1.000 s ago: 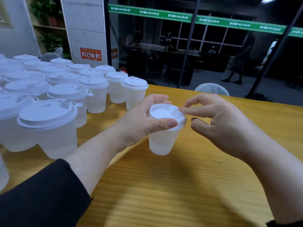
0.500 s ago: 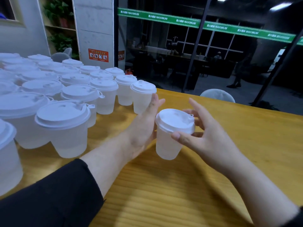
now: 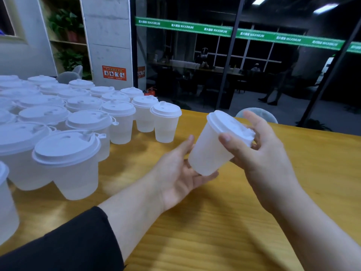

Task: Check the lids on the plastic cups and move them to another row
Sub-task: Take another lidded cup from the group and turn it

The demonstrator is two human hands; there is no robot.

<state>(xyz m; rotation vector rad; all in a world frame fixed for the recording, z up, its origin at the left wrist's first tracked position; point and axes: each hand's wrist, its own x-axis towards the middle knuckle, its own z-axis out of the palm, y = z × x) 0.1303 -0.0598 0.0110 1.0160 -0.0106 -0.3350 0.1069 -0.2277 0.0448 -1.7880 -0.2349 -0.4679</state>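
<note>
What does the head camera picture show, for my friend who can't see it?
Two bare hands hold one lidded plastic cup tilted above a wooden table: the right hand grips its lid end, the open left hand supports its base. Many more lidded cups stand in rows at the left.

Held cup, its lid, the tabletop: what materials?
Held cup: frosted translucent plastic, light glows through the wall. Lid: opaque white plastic, matte, moulded rim. Tabletop: yellow wood or wood-look laminate, straight grain lines, slight sheen; cannot tell which.
</note>
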